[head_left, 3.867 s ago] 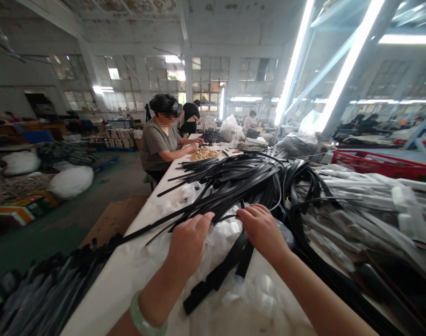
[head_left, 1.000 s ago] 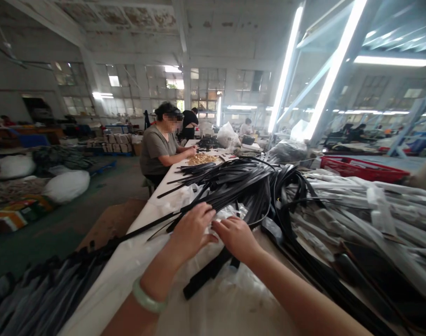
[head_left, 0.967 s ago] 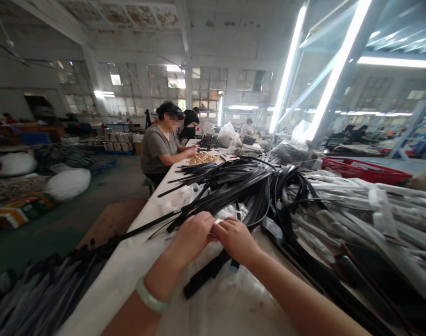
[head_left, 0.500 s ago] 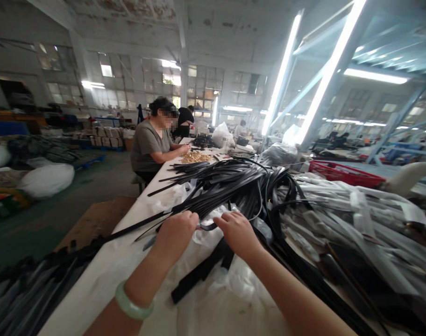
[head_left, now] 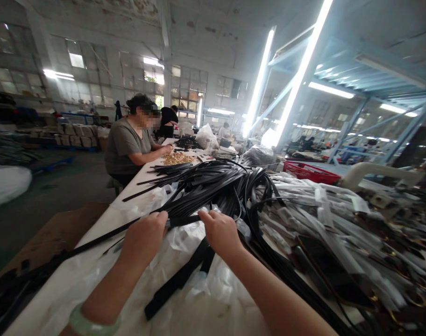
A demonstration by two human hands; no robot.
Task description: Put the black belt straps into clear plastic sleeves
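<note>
a: first entry, hands?
b: left hand (head_left: pixel 145 236), pale green bracelet (head_left: pixel 94 322) on that arm: fingers closed on a black strip (head_left: pixel 183 220). right hand (head_left: pixel 220 233): pinching the same strip farther along.
a: strip, location?
b: spanning the gap between both hands, over crumpled translucent plastic (head_left: pixel 188 237) on the white table (head_left: pixel 180 322), near a heap of black straps (head_left: pixel 213 182).
a: surrounding stock?
b: right of the heap, white-wrapped lengths (head_left: pixel 297 200), red crate (head_left: pixel 309 172) behind. farther up the table, gold-coloured pieces (head_left: pixel 178 159), beside a person in a grey top (head_left: pixel 124 142).
</note>
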